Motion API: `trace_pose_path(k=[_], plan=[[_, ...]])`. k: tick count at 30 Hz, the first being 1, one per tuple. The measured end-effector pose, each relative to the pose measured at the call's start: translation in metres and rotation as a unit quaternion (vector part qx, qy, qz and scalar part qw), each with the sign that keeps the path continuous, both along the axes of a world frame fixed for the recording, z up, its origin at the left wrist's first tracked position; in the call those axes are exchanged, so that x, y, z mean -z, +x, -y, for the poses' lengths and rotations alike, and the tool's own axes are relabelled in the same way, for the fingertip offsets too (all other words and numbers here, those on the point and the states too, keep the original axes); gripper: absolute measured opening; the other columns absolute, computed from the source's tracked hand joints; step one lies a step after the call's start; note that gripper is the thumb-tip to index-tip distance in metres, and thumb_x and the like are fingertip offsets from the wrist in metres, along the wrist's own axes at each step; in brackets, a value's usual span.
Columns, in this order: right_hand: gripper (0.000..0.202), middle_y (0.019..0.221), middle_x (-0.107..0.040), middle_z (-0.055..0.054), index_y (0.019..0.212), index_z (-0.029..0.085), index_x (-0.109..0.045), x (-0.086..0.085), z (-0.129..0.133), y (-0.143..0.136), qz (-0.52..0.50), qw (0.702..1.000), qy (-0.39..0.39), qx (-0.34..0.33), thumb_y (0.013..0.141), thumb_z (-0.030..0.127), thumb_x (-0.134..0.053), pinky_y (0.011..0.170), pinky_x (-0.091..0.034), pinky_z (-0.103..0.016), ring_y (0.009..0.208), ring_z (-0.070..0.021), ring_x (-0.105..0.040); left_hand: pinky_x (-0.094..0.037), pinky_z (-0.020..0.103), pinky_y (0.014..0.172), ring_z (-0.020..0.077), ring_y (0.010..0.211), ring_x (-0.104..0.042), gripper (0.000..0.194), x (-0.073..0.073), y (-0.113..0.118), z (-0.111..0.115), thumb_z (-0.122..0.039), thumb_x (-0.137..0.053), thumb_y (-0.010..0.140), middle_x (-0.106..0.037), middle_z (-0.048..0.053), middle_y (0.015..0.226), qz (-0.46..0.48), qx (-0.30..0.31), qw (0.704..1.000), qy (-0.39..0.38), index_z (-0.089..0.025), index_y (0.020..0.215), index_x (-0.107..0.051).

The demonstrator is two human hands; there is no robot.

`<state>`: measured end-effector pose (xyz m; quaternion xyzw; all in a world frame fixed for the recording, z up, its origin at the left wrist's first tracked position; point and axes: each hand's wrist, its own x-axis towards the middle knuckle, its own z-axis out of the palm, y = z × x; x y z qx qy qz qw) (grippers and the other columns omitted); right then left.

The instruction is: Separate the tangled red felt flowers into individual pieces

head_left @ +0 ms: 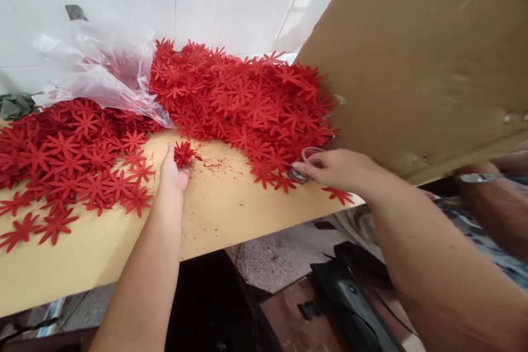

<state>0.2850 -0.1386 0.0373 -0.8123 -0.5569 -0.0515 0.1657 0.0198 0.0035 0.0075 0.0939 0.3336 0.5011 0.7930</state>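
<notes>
We take the big heap of red flower-shaped pieces (pixel 235 99) as our landmark; it lies on the pale surface (pixel 218 214), with a brown board (pixel 421 66) along its right end. Left of the heap is a clear plastic bag (pixel 103 74) with red showing through it, and farther left a second pile of red flower-shaped pieces (pixel 78 159) spreads toward the near edge.

Our left hand (pixel 175 173), in front of the heap's left end, is palm up with the fingers curled around a bunched red clump (pixel 184 154). Our right hand (pixel 325 168) is at the heap's near right corner, thumb and fingers closed on a small shiny object (pixel 297 175); a clear loop (pixel 311 152) shows just above it, but we cannot tell what the object is. One loose red piece (pixel 338 195) lies to the right of the heap's front corner.

We judge the handling to be well under way, as red crumbs (pixel 223 165) litter the bare patch in front of the heap. Plenty seems left, with both the heap and the pile large. Which of them is dealt with and which is waiting, we cannot tell.
</notes>
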Motion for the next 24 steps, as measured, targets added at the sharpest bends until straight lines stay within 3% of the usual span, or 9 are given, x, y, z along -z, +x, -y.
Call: trace_pose_path(k=[3, 6, 10, 13, 15, 18, 21, 24], plan=[[0.033, 0.062, -0.063, -0.006, 0.047, 0.023, -0.054, 0.005, -0.004, 0.003, 0.020, 0.986, -0.160, 0.030, 0.062, 0.049, -0.068, 0.060, -0.041, -0.042, 0.062, -0.0267, -0.060, -0.048, 0.021, 0.047, 0.0081, 0.043, -0.053, 0.028, 0.001, -0.001, 0.002, -0.030, -0.045, 0.088, -0.058, -0.001, 0.050, 0.003, -0.002, 1.000, 0.002, -0.014, 0.066, -0.052], [0.027, 0.063, -0.064, -0.006, 0.051, 0.025, -0.057, -0.008, -0.001, 0.002, 0.037, 0.982, -0.181, 0.024, 0.066, 0.047, -0.064, 0.058, -0.043, -0.042, 0.065, -0.0294, -0.061, -0.047, 0.020, 0.047, 0.0073, 0.042, -0.052, 0.021, 0.003, -0.001, 0.001, -0.018, -0.045, 0.087, -0.058, -0.002, 0.050, 0.002, -0.001, 1.000, 0.007, -0.014, 0.067, -0.053], [0.022, 0.065, -0.066, -0.005, 0.067, 0.027, -0.065, -0.037, -0.002, -0.027, 0.077, 0.995, -0.052, -0.030, 0.075, 0.044, -0.054, 0.055, -0.044, -0.041, 0.063, -0.0284, -0.060, -0.048, 0.021, 0.051, 0.0078, 0.045, -0.053, 0.020, 0.005, 0.002, -0.001, -0.012, -0.044, 0.085, -0.058, -0.001, 0.051, -0.004, 0.001, 1.000, 0.007, -0.014, 0.067, -0.052], [0.024, 0.088, -0.070, -0.005, 0.088, 0.024, -0.067, -0.044, -0.026, -0.082, -0.034, 0.989, 0.049, -0.133, 0.079, 0.039, -0.051, 0.068, -0.049, -0.038, 0.074, -0.0227, -0.063, -0.049, 0.023, 0.055, 0.0089, 0.048, -0.055, 0.020, 0.005, 0.003, -0.001, -0.012, -0.044, 0.085, -0.060, 0.000, 0.054, -0.007, 0.005, 1.000, 0.007, -0.013, 0.067, -0.053], [0.029, 0.097, -0.069, -0.008, 0.098, 0.021, -0.065, -0.034, -0.055, -0.122, -0.101, 0.973, 0.088, -0.188, 0.080, 0.038, -0.052, 0.076, -0.049, -0.036, 0.084, -0.0219, -0.063, -0.049, 0.024, 0.058, 0.0097, 0.052, -0.057, 0.019, 0.007, 0.003, 0.001, -0.012, -0.044, 0.084, -0.062, 0.001, 0.058, -0.003, 0.018, 0.999, 0.026, -0.013, 0.069, -0.055], [0.035, 0.107, -0.064, -0.016, 0.102, 0.012, -0.061, -0.007, -0.099, -0.164, -0.135, 0.972, 0.084, -0.171, 0.075, 0.035, -0.060, 0.086, -0.045, -0.041, 0.097, -0.0268, -0.060, -0.048, 0.022, 0.063, 0.0086, 0.056, -0.057, 0.017, 0.009, 0.000, 0.002, -0.010, -0.046, 0.082, -0.062, 0.000, 0.061, 0.007, 0.034, 0.997, 0.069, -0.014, 0.071, -0.059], [0.024, 0.094, -0.068, -0.010, 0.095, 0.013, -0.060, 0.017, -0.126, -0.175, -0.268, 0.946, 0.001, -0.183, 0.072, 0.020, -0.062, 0.079, -0.049, -0.035, 0.084, -0.0200, -0.063, -0.046, 0.023, 0.066, 0.0090, 0.056, -0.055, 0.021, 0.010, -0.001, 0.002, -0.013, -0.043, 0.084, -0.061, 0.001, 0.060, 0.002, 0.026, 0.998, 0.063, -0.013, 0.072, -0.060], [0.022, 0.086, -0.068, -0.005, 0.092, 0.014, -0.059, 0.030, -0.135, -0.167, -0.361, 0.913, 0.009, -0.188, 0.070, 0.010, -0.059, 0.072, -0.050, -0.029, 0.073, -0.0140, -0.063, -0.045, 0.023, 0.068, 0.0096, 0.058, -0.056, 0.021, 0.011, 0.003, 0.001, -0.012, -0.043, 0.083, -0.061, 0.001, 0.061, -0.006, 0.018, 0.998, 0.052, -0.013, 0.072, -0.060]])
